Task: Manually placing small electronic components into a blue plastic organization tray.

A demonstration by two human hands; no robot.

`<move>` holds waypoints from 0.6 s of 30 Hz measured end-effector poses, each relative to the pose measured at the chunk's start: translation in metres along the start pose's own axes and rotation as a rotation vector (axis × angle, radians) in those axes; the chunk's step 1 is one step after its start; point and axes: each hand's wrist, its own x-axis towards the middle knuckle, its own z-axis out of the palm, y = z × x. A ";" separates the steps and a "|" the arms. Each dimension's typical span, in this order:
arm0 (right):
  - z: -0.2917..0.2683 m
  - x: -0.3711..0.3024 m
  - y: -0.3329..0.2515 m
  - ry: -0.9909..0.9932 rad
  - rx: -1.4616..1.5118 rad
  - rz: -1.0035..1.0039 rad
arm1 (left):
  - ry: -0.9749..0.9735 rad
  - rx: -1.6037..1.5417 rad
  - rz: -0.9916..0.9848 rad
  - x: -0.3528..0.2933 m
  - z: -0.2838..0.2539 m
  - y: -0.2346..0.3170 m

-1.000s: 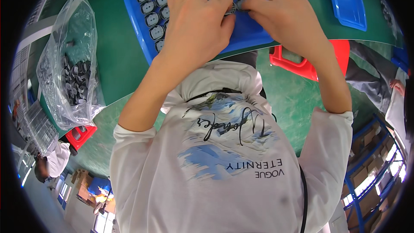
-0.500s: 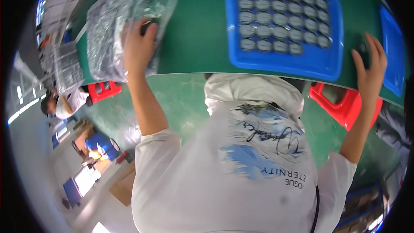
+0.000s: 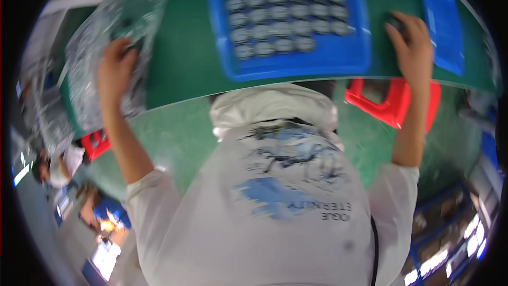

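My left hand point(image 3: 116, 71) is over the clear plastic bag point(image 3: 87, 74) on the left of the green table. Its thumb and fingers close on a small dark piece point(image 3: 136, 46), blurred and partly hidden. To the right of the blue tray, my right hand point(image 3: 416, 47) pinches another small dark piece point(image 3: 395, 23), mostly covered by the fingers. Between the hands, the blue tray point(image 3: 296, 69) holds rows of round pieces point(image 3: 283, 13) with pale tops and dark rims. The front row is shorter, and bare tray floor shows at its right.
A second blue tray point(image 3: 444, 26) lies beyond my right hand. The table's front edge point(image 3: 180, 100) runs close to my body. Red stools point(image 3: 391, 103) stand below it. Another person point(image 3: 55, 169) sits at the far left.
The whole view has swung, so table and trays sit further left in the picture. My right hand's fingers, spread around the dark piece before, have drawn in on it. My left hand stays over the bag.
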 end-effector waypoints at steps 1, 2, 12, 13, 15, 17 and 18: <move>0.000 0.005 -0.006 -0.020 0.052 -0.011 | 0.016 0.144 -0.085 -0.004 -0.015 0.007; -0.002 0.006 -0.007 -0.034 0.045 -0.021 | 0.088 0.111 -0.083 -0.002 -0.014 0.003; -0.006 0.001 -0.010 0.091 -0.037 0.128 | 0.042 -0.088 0.041 0.009 0.001 0.022; -0.006 0.002 -0.008 0.086 -0.027 0.124 | 0.027 0.000 0.079 0.009 0.006 0.020; -0.008 0.006 -0.008 -0.011 -0.066 0.087 | 0.010 0.090 0.111 0.010 0.007 0.014; -0.012 0.009 -0.012 -0.040 0.027 0.102 | -0.051 -0.022 -0.068 0.014 0.000 0.010; -0.015 0.009 -0.015 -0.068 0.113 0.120 | -0.051 -0.022 -0.072 0.013 -0.004 0.010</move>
